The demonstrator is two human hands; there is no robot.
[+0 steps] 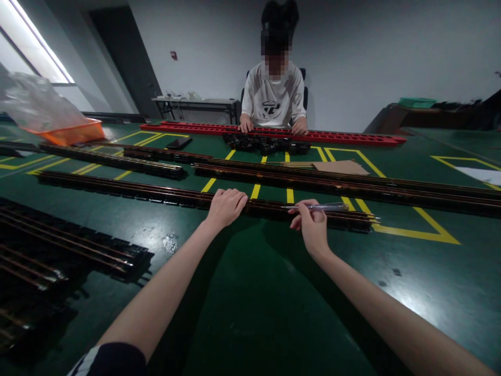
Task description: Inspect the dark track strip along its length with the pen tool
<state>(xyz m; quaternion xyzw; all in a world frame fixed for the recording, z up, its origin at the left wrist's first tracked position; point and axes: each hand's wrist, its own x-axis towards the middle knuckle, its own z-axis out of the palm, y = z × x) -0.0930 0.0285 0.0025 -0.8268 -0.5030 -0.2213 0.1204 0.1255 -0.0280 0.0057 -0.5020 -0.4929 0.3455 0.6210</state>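
Note:
A long dark rail assembly (164,194) with thin copper-coloured rods lies across the green table in front of me. My left hand (227,207) rests on top of it near the middle, fingers bent and pressed together around its edge. Farther right, my right hand (312,222) holds a slim screwdriver (331,207) with a clear handle between thumb and fingers. The tool lies almost level just above the rail, its thin shaft pointing left and its handle end to the right. Bare rod ends stick out at the rail's right end.
More dark rails (352,183) lie behind, and others (78,240) at the left. Across the table (250,313), a seated person (274,99) has both hands at a red frame (344,137) near black parts (266,144). An orange tray (74,133) with plastic bags and brown cardboard (340,166) also lie there.

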